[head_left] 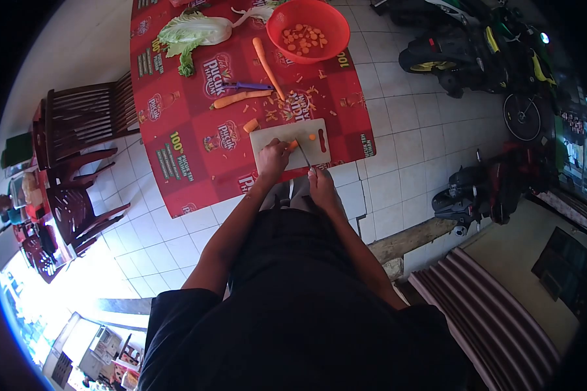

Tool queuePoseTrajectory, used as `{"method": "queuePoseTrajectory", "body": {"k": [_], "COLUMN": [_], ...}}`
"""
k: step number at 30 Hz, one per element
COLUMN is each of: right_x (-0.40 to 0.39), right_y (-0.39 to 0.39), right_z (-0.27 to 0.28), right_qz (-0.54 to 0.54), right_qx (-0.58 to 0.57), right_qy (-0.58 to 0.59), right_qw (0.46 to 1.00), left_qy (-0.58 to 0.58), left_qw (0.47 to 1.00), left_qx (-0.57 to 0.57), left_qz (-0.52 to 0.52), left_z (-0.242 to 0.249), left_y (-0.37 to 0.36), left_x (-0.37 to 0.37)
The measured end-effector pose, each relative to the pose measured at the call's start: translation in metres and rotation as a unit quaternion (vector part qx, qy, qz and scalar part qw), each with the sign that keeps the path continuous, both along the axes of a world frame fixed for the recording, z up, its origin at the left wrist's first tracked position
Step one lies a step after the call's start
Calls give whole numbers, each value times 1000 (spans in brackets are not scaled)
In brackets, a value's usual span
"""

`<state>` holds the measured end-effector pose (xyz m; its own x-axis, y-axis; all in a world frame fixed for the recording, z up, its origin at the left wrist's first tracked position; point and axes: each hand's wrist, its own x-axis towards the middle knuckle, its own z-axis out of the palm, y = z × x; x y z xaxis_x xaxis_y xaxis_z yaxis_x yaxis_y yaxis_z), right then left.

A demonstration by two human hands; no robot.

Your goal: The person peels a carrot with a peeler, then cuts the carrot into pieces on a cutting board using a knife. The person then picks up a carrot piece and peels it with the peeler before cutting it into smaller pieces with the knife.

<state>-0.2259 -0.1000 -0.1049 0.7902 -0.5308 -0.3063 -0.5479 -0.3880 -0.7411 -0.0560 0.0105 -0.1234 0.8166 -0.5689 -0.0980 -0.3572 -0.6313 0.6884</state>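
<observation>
On a white cutting board (267,137) at the table's near edge, my left hand (273,158) is closed around a piece of carrot (293,145). My right hand (320,182) grips a knife (303,154) by its handle, the blade lying across the board beside the carrot's end. One cut carrot slice (312,137) rests just past the blade. A short carrot chunk (251,125) sits at the board's upper left corner. Farther up lie two long carrots, one upright in view (265,64) and one sideways (241,99), with a purple-handled peeler (251,86) between them.
A red bowl (340,45) with several carrot slices stands at the far right of the red-covered table (195,140). Napa cabbage (199,30) lies at the far left, and peelings (300,104) are scattered above the board. Wooden chairs (88,114) stand left, motorbikes (463,55) right.
</observation>
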Motion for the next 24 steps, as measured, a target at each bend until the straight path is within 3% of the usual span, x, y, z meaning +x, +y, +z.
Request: {"method": "queuePoseTrajectory", "body": {"k": [9,20,24], "right_x": [2,12,11], "right_y": [1,4,4], "right_z": [0,-1,-10], "right_qz": [9,47,30], "right_qx": [0,-86,-74], "right_qy": [19,88,90], "right_qw": [1000,991,993], "left_qy": [-1,-65,-21], "left_qw": [1000,998,999], "left_qx": [7,-9,22], "left_qz": [0,-4,-8], "left_z": [3,-5,-1], "left_y": [-1,-1,-1], "left_x": [-2,-2,-1]}}
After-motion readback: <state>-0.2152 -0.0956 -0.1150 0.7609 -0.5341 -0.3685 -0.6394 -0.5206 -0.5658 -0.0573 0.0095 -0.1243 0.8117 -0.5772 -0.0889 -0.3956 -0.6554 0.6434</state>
